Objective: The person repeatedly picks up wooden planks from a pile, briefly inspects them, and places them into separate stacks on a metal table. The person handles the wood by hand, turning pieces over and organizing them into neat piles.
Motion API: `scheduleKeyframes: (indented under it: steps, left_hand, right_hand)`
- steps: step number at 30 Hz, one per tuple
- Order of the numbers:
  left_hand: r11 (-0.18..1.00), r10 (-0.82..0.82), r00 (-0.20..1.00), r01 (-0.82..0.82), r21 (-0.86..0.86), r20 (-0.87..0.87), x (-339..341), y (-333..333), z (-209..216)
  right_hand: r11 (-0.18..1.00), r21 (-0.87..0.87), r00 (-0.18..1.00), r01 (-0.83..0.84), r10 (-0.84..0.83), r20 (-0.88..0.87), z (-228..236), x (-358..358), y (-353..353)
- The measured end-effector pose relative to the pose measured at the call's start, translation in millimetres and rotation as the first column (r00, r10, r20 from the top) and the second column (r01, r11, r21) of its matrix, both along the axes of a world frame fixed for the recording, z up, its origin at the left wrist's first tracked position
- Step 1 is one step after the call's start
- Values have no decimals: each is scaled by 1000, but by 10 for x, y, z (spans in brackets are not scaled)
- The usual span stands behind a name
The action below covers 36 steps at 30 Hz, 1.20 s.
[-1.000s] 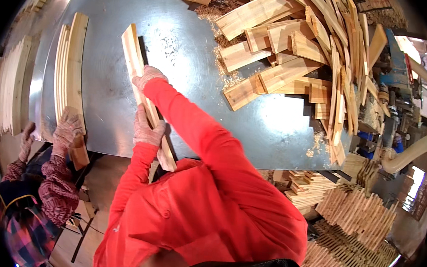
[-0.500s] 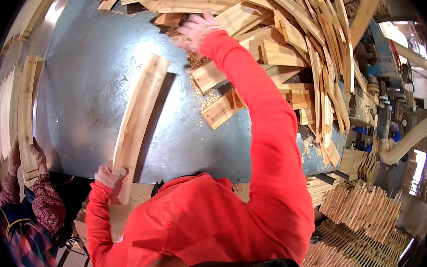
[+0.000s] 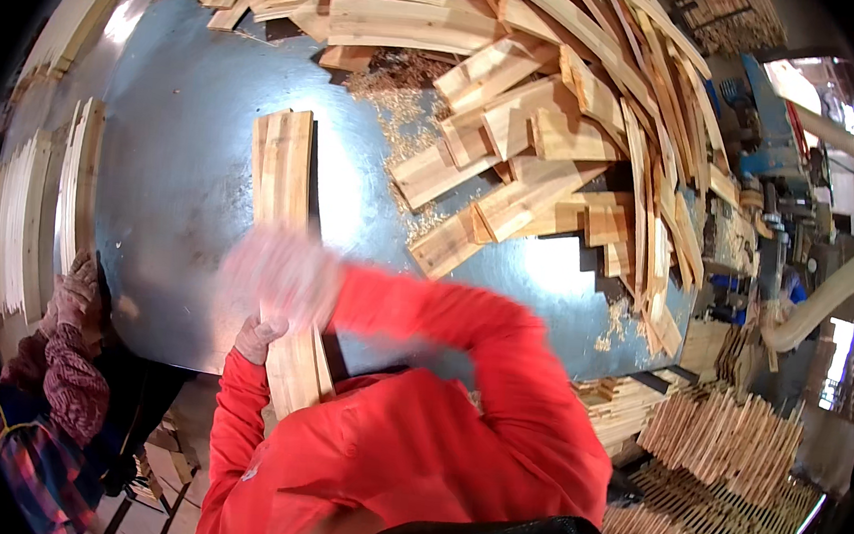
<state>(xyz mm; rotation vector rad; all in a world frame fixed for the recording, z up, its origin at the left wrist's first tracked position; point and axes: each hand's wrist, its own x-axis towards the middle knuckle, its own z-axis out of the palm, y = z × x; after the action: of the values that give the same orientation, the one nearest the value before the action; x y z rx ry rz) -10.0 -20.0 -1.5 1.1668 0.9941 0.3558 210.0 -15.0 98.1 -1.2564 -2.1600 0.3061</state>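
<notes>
Wooden boards (image 3: 287, 176), at least two and overlapping, run from 12 o'clock to 6 o'clock beneath the person's hands, their near end jutting past the table edge toward the red top (image 3: 394, 435). Left hand (image 3: 257, 339) is closed on their left edge near that end. Right hand (image 3: 281, 276) crosses just above it, too blurred to tell whether it grips. Around them spreads the metal table (image 3: 186, 148). Out from the hands, sawdust (image 3: 398, 124) lies at 1 o'clock, beside a jumbled wood pile (image 3: 544, 186) sweeping from 12 to 3. At 9 o'clock a co-worker's hands (image 3: 71, 297) meet the lower end of upright-standing planks (image 3: 81, 175). Stacked slats (image 3: 719, 446) sit between 3 and 4.
</notes>
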Motion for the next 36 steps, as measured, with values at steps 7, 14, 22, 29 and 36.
scheduleKeyframes:
  steps: [7, 14, 22, 29, 36]
  left_hand:
    - [926, 323, 686, -85, 369, -652, -1054, 379, 274]
    - [875, 352, 52, 335, 348, -935, -1408, 629, -204]
    - [996, -54, 919, 22, 87, 391, 1430, 309, -41]
    - [956, -47, 921, 154, -251, 386, 2006, 174, 262]
    - [969, 98, 984, -60, -241, 148, 1189, -199, -191]
  right_hand:
    - [456, 228, 264, 860, -781, 566, 660, 3753, 578]
    - [236, -112, 244, 965, -664, 707, 491, 4591, 599]
    - [619, -389, 728, 683, -624, 284, 981, 3009, 468]
    - [604, 20, 481, 797, -655, 582, 403, 3338, 440]
    - [385, 64, 189, 921, -582, 791, 110, 4405, 809]
